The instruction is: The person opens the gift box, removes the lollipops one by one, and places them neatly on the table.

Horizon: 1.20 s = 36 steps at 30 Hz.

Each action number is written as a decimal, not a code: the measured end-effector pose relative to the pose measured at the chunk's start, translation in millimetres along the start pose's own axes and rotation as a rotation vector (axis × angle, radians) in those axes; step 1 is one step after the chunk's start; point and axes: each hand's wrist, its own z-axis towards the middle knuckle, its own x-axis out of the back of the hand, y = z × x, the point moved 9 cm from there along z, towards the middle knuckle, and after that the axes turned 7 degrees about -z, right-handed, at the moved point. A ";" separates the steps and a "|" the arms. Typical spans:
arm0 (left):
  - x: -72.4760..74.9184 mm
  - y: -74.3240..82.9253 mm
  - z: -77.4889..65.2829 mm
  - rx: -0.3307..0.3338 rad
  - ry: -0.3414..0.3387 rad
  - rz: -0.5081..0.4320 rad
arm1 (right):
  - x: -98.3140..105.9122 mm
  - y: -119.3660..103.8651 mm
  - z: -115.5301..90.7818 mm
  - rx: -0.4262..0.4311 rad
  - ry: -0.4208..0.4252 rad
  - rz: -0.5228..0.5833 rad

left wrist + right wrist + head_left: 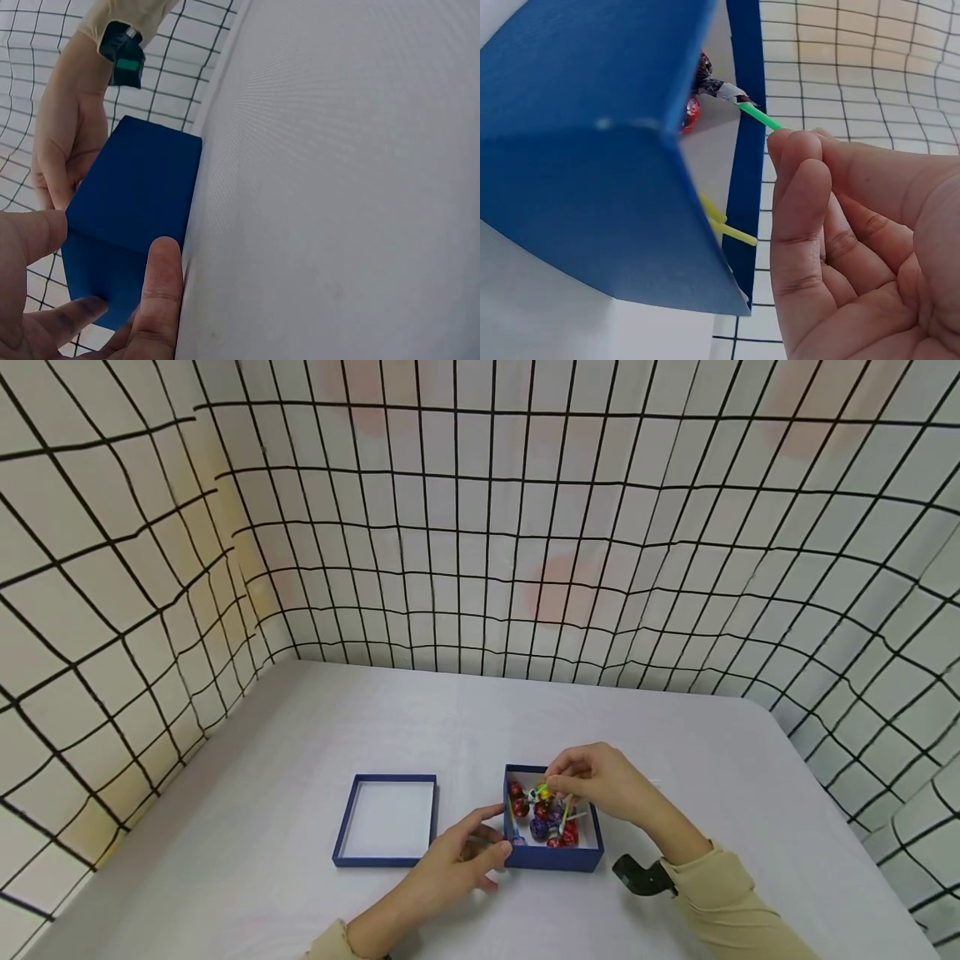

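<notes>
A blue box with a white inside holds several lollipops in shiny red, purple and yellow wrappers. My right hand is over the box's back right part. Between thumb and fingertips it pinches the green stick of a lollipop, whose dark-wrapped head is partly hidden by the box wall in the right wrist view. My left hand rests against the box's left side and front left corner, its fingertips touching the blue wall.
Left of the box lies a shallow blue-edged lid, white side up. Both stand on a white-covered table. Black netting rises behind and along the sides. Yellow sticks poke past the box rim.
</notes>
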 end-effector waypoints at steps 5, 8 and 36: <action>-0.1 0.9 -1.1 -0.011 -0.001 -0.004 | 10.5 4.5 -7.1 -0.010 0.048 0.012; -1.0 0.2 -0.5 -0.008 -0.004 -0.005 | 17.9 11.9 -13.7 -0.023 0.070 0.050; 0.2 -1.3 -0.3 0.010 0.006 -0.003 | 55.3 85.2 -67.5 -0.153 0.218 0.376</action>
